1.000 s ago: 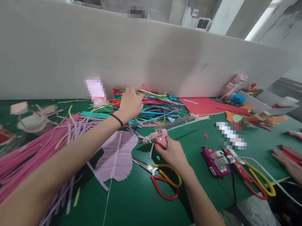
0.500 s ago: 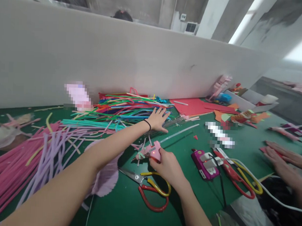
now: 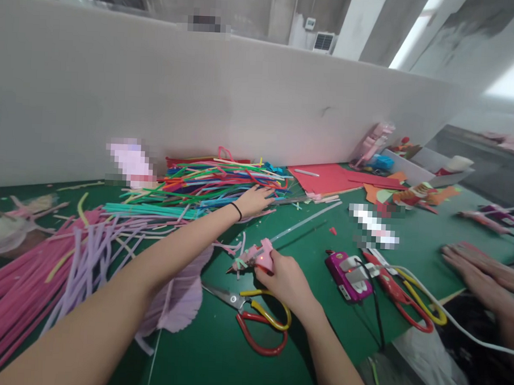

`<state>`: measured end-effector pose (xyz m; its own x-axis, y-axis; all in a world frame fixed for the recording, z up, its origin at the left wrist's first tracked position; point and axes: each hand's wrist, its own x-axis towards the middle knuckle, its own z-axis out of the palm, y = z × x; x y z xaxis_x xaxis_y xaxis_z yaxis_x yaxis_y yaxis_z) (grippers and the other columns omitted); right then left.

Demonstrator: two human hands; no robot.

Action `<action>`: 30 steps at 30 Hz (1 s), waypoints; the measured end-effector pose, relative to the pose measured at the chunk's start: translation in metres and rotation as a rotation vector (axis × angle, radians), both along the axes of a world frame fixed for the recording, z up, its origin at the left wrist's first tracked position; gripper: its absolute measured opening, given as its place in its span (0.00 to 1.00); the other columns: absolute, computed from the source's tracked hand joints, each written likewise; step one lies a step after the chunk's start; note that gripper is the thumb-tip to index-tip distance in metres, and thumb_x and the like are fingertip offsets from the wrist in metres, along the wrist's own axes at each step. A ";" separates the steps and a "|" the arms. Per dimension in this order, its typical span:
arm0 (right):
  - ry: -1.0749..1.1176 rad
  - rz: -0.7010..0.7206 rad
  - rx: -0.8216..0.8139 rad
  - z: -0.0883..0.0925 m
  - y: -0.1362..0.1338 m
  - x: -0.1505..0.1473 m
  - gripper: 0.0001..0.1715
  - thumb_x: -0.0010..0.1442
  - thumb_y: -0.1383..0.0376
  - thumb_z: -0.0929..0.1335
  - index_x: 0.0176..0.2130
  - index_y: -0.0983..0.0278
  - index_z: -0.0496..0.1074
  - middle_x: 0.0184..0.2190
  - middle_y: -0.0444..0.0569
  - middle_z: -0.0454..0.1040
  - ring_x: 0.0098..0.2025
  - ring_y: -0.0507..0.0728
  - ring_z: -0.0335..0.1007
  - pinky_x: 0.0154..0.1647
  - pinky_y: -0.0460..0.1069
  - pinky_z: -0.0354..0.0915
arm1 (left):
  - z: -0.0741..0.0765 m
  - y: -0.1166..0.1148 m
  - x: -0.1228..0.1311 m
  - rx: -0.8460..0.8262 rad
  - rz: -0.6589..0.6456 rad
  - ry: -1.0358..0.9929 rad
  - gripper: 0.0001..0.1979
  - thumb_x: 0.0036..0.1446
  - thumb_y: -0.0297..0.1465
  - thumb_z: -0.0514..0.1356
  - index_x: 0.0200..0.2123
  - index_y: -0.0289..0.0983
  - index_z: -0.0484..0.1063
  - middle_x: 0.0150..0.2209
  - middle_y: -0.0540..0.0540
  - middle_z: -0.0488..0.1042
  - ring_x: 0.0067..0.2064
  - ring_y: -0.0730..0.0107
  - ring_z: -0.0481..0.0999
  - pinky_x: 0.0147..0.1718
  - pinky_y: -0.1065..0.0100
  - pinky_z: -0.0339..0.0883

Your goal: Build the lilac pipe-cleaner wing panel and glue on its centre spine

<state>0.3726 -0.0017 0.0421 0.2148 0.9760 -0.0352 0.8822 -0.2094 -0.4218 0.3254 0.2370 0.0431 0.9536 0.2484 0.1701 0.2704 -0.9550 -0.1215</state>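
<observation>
The heap of multicoloured stems [image 3: 189,181] is partly covered by the left hand [image 3: 254,202], extended palm-down; whether a stem is pinched cannot be told. By the right hand [image 3: 287,279] a pink glue gun [image 3: 264,251] is grasped above the green counter [image 3: 198,360], a translucent rod [image 3: 307,220] projecting from its rear. The pleated lilac leaf shape [image 3: 179,302] is partly masked by the left forearm [image 3: 151,270]. An object [image 3: 130,163] against the pale partition [image 3: 244,101] is obscured by pixelation. In the white box [image 3: 405,172], a pale, possibly cup-like item [image 3: 459,163] is seen.
</observation>
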 end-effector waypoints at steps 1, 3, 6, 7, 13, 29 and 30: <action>-0.011 -0.002 0.009 -0.001 0.000 0.000 0.09 0.58 0.59 0.65 0.34 0.63 0.68 0.29 0.51 0.77 0.29 0.56 0.71 0.27 0.47 0.47 | 0.002 -0.002 -0.003 -0.009 -0.013 -0.013 0.19 0.64 0.31 0.53 0.57 0.37 0.68 0.64 0.38 0.63 0.64 0.57 0.61 0.61 0.52 0.53; -0.036 -0.018 0.026 -0.004 0.002 0.001 0.10 0.58 0.59 0.66 0.34 0.63 0.68 0.29 0.52 0.77 0.30 0.57 0.72 0.27 0.48 0.47 | 0.011 -0.005 -0.013 -0.026 -0.030 -0.048 0.18 0.65 0.33 0.51 0.57 0.37 0.68 0.62 0.39 0.66 0.63 0.60 0.63 0.61 0.57 0.54; -0.050 -0.058 0.051 -0.008 0.004 0.002 0.13 0.56 0.56 0.67 0.36 0.64 0.69 0.29 0.53 0.78 0.31 0.58 0.73 0.27 0.47 0.47 | 0.030 -0.012 -0.041 -0.051 -0.043 -0.103 0.18 0.67 0.35 0.48 0.50 0.35 0.73 0.56 0.39 0.73 0.59 0.63 0.69 0.59 0.61 0.59; -0.046 -0.070 0.063 -0.009 0.005 0.002 0.15 0.56 0.55 0.68 0.37 0.64 0.70 0.30 0.53 0.78 0.31 0.58 0.73 0.27 0.47 0.47 | 0.037 -0.014 -0.055 -0.057 -0.041 -0.120 0.19 0.67 0.35 0.47 0.47 0.34 0.75 0.53 0.38 0.75 0.57 0.62 0.71 0.58 0.61 0.61; 0.035 -0.153 0.176 -0.015 0.013 0.002 0.12 0.56 0.58 0.67 0.37 0.64 0.70 0.29 0.51 0.78 0.29 0.56 0.72 0.27 0.46 0.51 | 0.054 -0.046 -0.162 -0.215 0.165 -0.375 0.23 0.67 0.42 0.46 0.45 0.36 0.76 0.49 0.41 0.78 0.55 0.59 0.72 0.56 0.56 0.64; -0.256 -0.132 0.355 0.015 0.050 -0.057 0.19 0.62 0.56 0.64 0.47 0.67 0.61 0.36 0.55 0.76 0.36 0.61 0.74 0.28 0.49 0.55 | -0.041 -0.209 -0.277 -0.083 0.378 -0.190 0.28 0.64 0.47 0.51 0.60 0.37 0.67 0.62 0.37 0.66 0.62 0.53 0.67 0.59 0.48 0.61; -0.248 -0.142 0.390 0.011 0.052 -0.062 0.18 0.62 0.56 0.64 0.46 0.66 0.62 0.36 0.55 0.76 0.36 0.60 0.74 0.28 0.49 0.56 | -0.043 -0.210 -0.277 -0.083 0.373 -0.191 0.28 0.64 0.47 0.51 0.60 0.36 0.67 0.62 0.37 0.66 0.62 0.53 0.67 0.59 0.48 0.62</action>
<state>0.3110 0.0504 0.0536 0.3026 0.8666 0.3968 0.9402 -0.2032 -0.2733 0.0488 0.0270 0.0002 0.7493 0.5903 0.3000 0.6092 -0.7922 0.0371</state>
